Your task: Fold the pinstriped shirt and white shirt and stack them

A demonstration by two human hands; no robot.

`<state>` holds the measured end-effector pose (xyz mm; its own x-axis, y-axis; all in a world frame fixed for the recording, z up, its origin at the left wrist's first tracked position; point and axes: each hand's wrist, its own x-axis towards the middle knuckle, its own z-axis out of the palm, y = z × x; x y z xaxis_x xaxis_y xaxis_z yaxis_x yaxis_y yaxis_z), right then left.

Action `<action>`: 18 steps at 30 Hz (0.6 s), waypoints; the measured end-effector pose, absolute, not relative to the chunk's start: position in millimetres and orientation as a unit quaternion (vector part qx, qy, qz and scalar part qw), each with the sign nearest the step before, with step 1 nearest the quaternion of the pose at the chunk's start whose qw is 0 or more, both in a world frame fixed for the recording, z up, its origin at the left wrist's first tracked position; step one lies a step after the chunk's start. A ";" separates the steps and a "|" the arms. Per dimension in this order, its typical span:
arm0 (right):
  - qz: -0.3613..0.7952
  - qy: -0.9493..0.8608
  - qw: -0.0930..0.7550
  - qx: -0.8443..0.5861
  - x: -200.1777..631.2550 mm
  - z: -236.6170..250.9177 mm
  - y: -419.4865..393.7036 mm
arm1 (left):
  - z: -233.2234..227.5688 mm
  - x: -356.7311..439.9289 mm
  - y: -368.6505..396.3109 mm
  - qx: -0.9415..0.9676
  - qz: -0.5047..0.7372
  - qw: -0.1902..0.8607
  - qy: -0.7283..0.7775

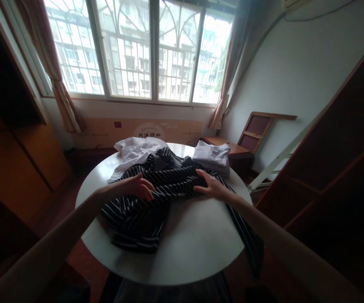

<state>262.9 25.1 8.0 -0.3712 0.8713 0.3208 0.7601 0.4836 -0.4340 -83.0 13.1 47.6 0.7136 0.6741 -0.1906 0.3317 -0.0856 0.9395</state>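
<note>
Both hands rest on a black striped garment (150, 198) spread across the round white worktop (188, 244): left hand (139, 187) loosely curled on the fabric, right hand (210, 185) flat with fingers spread, pressing its far right part

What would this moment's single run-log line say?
left hand: flat on striped garment | right hand: on same garment | garment: spread on round white table, one end over edge | behind: white shirt, folded pale cloth

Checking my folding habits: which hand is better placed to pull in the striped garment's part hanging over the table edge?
Probably the right hand: the striped garment drapes off the table on its side, while the left hand rests farther away.
</note>
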 end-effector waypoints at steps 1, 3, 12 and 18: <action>0.104 -0.836 0.234 -0.484 261.0 0.1 15.6 | 39.3 -78.1 13.6 0.749 0.143 0.545 0.349; 0.073 -0.854 0.168 -0.488 258.3 -14.2 1.0 | 19.3 -67.1 14.7 0.810 0.124 0.442 0.365; -0.115 -0.794 0.102 -0.589 251.8 -36.8 11.4 | -27.3 -51.3 31.6 0.866 0.188 0.203 0.416; 0.176 -0.659 0.295 -0.669 243.5 -25.9 39.7 | -3.3 -62.2 45.8 0.703 0.291 0.388 0.521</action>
<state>243.5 39.7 -25.9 0.0700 0.9858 0.1527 0.7779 0.0419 -0.6270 -62.2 45.8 -3.3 0.2880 0.9576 0.0062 0.5058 -0.1576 0.8481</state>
